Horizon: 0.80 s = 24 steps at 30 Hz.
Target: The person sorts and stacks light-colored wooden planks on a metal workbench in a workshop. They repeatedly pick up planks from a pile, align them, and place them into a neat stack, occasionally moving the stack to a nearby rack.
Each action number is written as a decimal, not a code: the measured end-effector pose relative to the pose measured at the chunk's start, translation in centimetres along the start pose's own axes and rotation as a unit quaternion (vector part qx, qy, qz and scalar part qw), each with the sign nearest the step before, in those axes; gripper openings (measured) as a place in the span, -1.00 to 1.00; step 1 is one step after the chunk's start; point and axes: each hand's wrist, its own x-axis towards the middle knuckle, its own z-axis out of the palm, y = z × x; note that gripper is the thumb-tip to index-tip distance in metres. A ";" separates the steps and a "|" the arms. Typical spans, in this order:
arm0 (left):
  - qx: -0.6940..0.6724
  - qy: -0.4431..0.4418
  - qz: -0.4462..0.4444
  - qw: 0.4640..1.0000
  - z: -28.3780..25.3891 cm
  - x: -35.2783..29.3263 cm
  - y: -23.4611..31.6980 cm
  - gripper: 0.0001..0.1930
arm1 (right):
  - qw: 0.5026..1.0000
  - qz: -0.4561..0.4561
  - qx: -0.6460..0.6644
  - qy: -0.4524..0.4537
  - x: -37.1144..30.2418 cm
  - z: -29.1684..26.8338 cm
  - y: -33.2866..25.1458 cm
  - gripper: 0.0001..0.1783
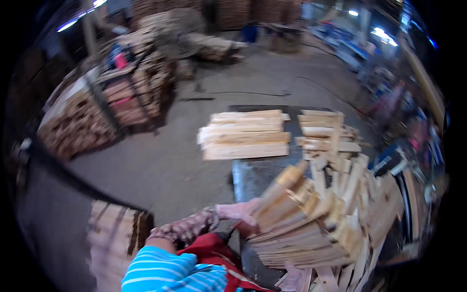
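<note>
A thick bundle of wooden slats [296, 243] fans out in front of me at the lower right, its ends uneven. My left hand [241, 212], in a pale pink glove with a patterned sleeve above it, grips the bundle's left end. At the bundle's near side a pale pinkish patch looks like my gloved right hand [292, 278]; its fingers are hidden and blurred. More loose slats [348, 180] lie jumbled beyond and to the right of the bundle.
A neat row of pale slats [245, 136] lies on the dark tabletop [253, 177], with a smaller pile [318, 129] beside it. Stacked wood [114, 243] stands at lower left. Larger wood piles [80, 124] and a fan [182, 34] are farther back; a cable [248, 93] crosses the floor.
</note>
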 end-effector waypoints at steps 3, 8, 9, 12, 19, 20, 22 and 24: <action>0.022 0.018 0.050 0.998 3.2 -2.2 -1.7 0.00 | 0.994 0.005 -0.031 -0.106 -2.5 2.5 -0.6 -0.05; 0.059 0.143 0.012 0.988 7.8 -9.4 -3.7 0.00 | 0.967 0.024 -0.078 -0.241 -5.8 5.8 0.0 -0.06; 0.052 0.167 0.010 0.985 8.7 -11.2 -4.0 0.00 | 0.959 0.030 -0.094 -0.264 -6.5 6.0 0.1 -0.06; 0.038 0.262 -0.058 0.962 11.1 -19.5 -1.7 -0.02 | 0.929 0.052 -0.128 -0.344 -9.3 7.6 -0.1 -0.07; -0.096 0.492 0.026 0.865 16.8 -38.2 -7.2 -0.12 | 0.830 0.102 -0.216 -0.504 -16.3 11.9 1.5 -0.09; -0.115 0.524 0.030 0.844 18.0 -40.3 -8.0 -0.13 | 0.812 0.109 -0.229 -0.526 -17.3 13.0 1.8 -0.09; -0.162 0.568 0.019 0.807 20.9 -45.1 -8.7 -0.08 | 0.774 0.115 -0.253 -0.568 -19.6 15.6 2.5 -0.09; -0.248 0.627 0.071 0.735 24.7 -48.9 -11.5 -0.01 | 0.735 0.112 -0.269 -0.612 -22.4 18.6 3.4 -0.10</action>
